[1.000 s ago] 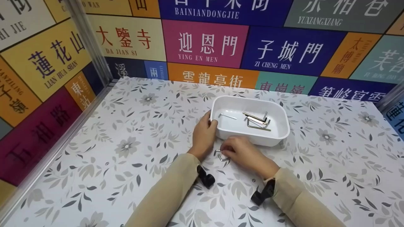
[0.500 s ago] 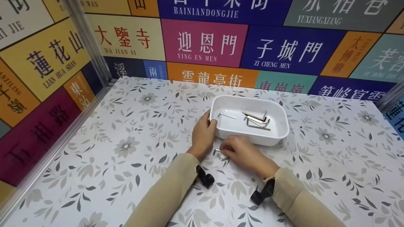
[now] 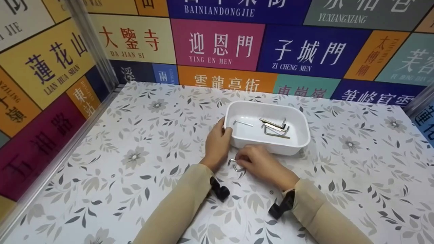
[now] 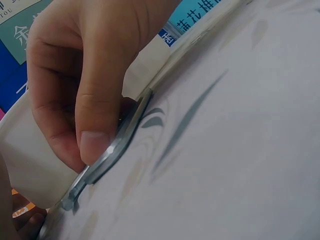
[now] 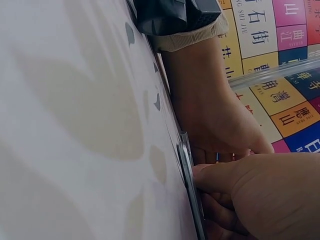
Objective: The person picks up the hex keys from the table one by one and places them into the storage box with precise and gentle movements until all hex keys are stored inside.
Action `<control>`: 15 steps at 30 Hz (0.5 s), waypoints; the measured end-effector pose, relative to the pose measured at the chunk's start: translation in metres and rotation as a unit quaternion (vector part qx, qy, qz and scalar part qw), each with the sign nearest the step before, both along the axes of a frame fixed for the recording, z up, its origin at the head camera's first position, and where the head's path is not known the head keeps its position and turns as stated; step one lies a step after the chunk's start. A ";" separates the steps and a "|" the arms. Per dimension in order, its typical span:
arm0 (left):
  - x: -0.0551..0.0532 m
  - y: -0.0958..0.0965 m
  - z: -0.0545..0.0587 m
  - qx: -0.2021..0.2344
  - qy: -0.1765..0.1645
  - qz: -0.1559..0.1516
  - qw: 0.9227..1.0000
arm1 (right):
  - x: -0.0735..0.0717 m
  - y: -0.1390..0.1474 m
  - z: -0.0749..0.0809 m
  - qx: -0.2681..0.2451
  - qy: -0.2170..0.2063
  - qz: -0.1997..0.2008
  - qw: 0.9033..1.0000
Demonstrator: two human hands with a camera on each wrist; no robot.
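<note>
My left hand (image 3: 217, 145) grips the left end of a white plastic tub (image 3: 288, 149), its thumb at the rim. In front of the tub, my right hand (image 3: 264, 166) pinches a silver hex key (image 3: 232, 160) between thumb and fingers, low over the table. Its bent end sticks out to the left. A second silver hex key (image 3: 239, 168) lies right beside it, partly under the fingertips. The left wrist view shows the right thumb close against both keys. Inside the tub, several hex keys (image 3: 278, 136) lie crossed towards the right, and a single silver hex key (image 3: 243, 123) lies at the left.
The table (image 3: 169, 142) has a white cover printed with grey leaves and flowers. Panels with coloured street-name signs (image 3: 217, 44) stand behind it and at the left. Black wrist cameras (image 3: 279, 209) are strapped over both beige sleeves.
The whole head view has shifted very slightly. Both hands, the tub and the hex keys keep their places.
</note>
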State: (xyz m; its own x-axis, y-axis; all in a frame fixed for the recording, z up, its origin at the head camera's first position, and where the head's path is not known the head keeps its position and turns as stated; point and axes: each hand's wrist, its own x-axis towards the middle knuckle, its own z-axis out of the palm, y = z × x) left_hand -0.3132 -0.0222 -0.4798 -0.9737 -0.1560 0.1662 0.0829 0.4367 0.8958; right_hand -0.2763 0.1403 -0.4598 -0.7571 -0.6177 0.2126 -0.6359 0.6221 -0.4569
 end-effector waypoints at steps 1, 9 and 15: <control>0.000 0.000 0.000 0.000 0.000 -0.001 1.000 | 0.000 0.000 0.000 0.001 0.001 -0.001 1.000; 0.000 0.000 -0.001 -0.005 -0.003 0.002 1.000 | 0.000 0.000 -0.001 0.006 0.002 -0.002 1.000; 0.000 0.000 0.000 -0.006 -0.007 0.001 1.000 | 0.000 0.001 -0.001 0.005 -0.003 0.000 1.000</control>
